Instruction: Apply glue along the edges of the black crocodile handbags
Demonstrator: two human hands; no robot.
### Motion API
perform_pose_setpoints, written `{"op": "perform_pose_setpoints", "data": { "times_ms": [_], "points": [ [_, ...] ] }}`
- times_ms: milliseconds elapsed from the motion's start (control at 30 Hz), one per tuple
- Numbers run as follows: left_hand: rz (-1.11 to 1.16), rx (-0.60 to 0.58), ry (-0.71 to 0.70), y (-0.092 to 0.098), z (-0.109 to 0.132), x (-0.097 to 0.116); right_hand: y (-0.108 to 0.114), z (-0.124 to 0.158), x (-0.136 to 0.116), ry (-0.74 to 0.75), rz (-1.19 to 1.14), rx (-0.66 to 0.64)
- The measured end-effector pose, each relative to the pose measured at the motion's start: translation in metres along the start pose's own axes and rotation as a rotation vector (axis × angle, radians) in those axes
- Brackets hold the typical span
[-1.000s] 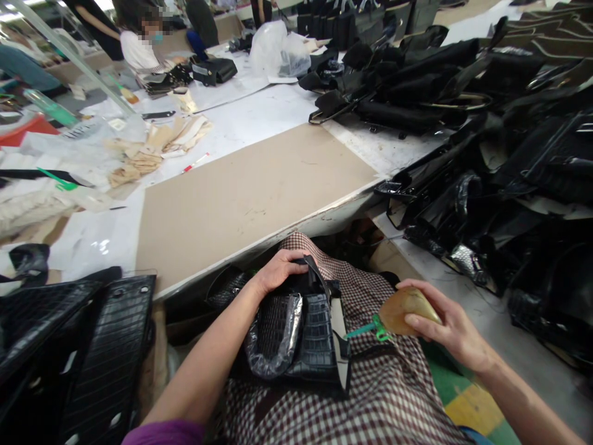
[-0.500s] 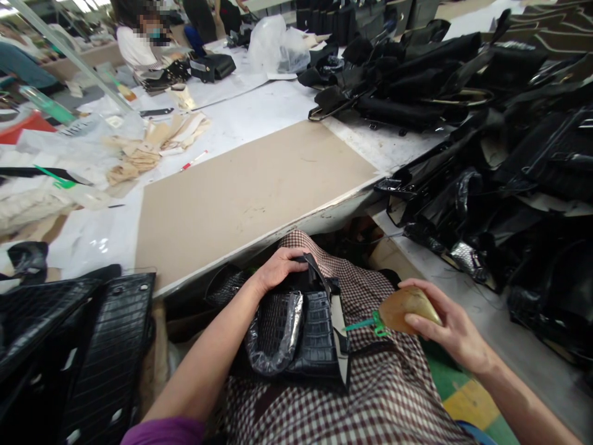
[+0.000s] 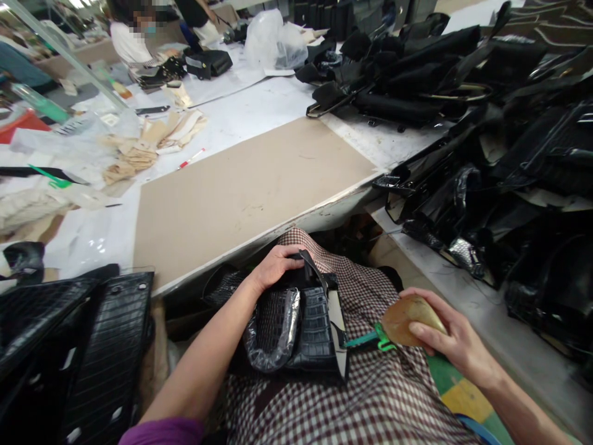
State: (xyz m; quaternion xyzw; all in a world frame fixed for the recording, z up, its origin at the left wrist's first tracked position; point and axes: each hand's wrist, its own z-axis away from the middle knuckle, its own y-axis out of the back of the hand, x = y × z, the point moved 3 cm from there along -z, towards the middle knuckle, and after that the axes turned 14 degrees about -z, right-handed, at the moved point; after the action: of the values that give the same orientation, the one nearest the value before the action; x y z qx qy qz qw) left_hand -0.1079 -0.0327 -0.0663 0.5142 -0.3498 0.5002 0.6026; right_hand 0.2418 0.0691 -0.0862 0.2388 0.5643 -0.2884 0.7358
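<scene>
Black bag (image 3: 315,327): laid on the checked cloth (image 3: 365,395) over the lap, beside the counter (image 3: 259,111); could be tipped if the soft support is shifted.
Left grip (image 3: 277,267): closed on the bag's far end; if loosened, the pale edge (image 3: 337,315) could be swung away.
Right grip (image 3: 456,337): wrapped around the amber bottle (image 3: 407,320); too much could be released by overhard squeezing.
Green nozzle (image 3: 362,339): pointed at that edge, contact unclear; the black panel could be smeared by a slip.
</scene>
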Motion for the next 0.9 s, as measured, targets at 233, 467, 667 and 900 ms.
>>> {"op": "perform_pose_setpoints", "data": {
  "times_ms": [233,467,667,900],
  "points": [
    [-0.090,0.111,-0.081,0.008,0.003,0.008,0.004,0.007,0.012,-0.082,-0.198,0.006],
    [-0.547,0.316,-0.393,0.025,0.042,0.090,0.016,0.004,-0.007,0.047,-0.619,0.335],
    [-1.098,0.349,-0.708,-0.018,0.060,0.114,0.031,0.005,-0.009,0.116,-0.638,0.486],
    [-0.835,0.454,-0.415,-0.035,0.076,0.058,0.027,0.006,0.027,0.052,-0.191,0.331]
  ]
}}
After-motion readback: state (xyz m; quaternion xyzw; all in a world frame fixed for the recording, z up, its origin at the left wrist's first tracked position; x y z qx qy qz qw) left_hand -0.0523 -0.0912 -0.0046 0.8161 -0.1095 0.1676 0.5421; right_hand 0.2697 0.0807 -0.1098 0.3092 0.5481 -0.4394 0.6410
